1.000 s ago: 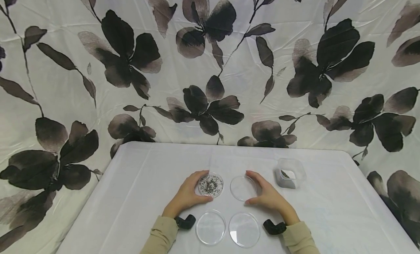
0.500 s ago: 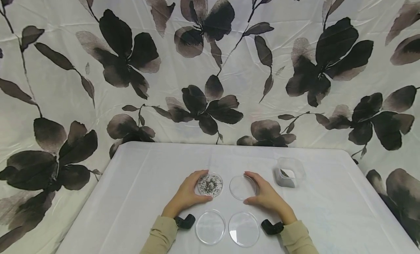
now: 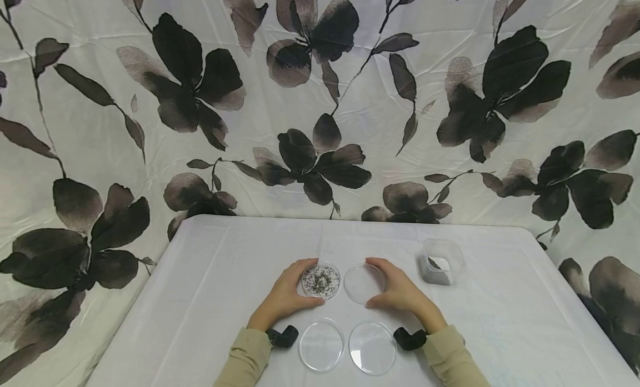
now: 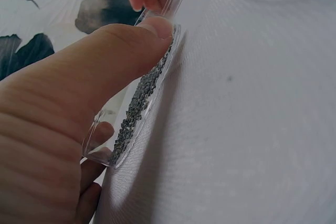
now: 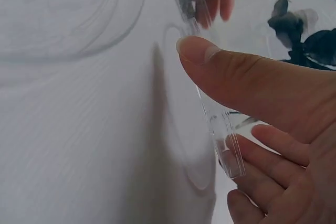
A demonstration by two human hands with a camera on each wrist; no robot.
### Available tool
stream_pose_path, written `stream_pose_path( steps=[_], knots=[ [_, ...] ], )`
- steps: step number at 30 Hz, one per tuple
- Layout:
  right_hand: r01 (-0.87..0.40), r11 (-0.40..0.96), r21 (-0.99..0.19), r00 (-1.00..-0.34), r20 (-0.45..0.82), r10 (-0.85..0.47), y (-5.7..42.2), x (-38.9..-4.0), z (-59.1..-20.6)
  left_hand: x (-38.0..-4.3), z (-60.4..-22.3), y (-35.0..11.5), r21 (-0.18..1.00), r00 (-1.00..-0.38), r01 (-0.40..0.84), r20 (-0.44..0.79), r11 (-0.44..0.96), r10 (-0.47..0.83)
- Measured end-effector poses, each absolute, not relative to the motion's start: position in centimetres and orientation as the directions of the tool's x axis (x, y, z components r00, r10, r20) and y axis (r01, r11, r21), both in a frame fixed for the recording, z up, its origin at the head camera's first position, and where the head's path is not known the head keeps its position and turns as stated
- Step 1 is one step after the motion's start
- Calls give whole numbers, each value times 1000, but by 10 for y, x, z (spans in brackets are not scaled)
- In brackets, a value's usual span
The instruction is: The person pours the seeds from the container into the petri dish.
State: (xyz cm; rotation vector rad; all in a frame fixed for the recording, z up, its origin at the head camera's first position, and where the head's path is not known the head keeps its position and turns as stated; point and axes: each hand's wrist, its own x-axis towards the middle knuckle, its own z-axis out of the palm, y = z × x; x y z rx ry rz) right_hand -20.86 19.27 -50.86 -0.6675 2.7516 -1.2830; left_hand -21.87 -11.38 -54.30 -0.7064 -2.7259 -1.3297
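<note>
My left hand (image 3: 286, 293) grips a clear round petri dish (image 3: 321, 280) between thumb and fingers. Small dark granules (image 4: 137, 103) are spread over its bottom, seen edge-on in the left wrist view. Opposite it, my right hand (image 3: 401, 290) holds a second clear petri dish (image 3: 363, 284) by its rim, thumb on the near side and fingers on the far side. Nothing shows inside this one. In the right wrist view the right-hand dish (image 5: 223, 140) stands just over the white cloth, a shadow beside it. A narrow gap separates the two dishes in the head view.
Two more clear round dishes, a left one (image 3: 321, 346) and a right one (image 3: 372, 348), lie side by side nearer my body. At the back right stands a clear square tub (image 3: 452, 255) with dark material inside. A floral curtain (image 3: 320, 98) hangs behind the white table (image 3: 200, 298).
My right hand has moved slightly left with its petri dish, narrowing the gap to the granule dish. My left hand and its dish have stayed in place.
</note>
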Motion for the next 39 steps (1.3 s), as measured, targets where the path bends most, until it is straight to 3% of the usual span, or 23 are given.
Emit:
stream_pose_path(
  steps=[39],
  knots=[
    [-434, 563, -703, -878, 189, -440, 157, -219, -472, -218, -541, -112, 757, -908, 376, 188, 534, 373]
  ],
)
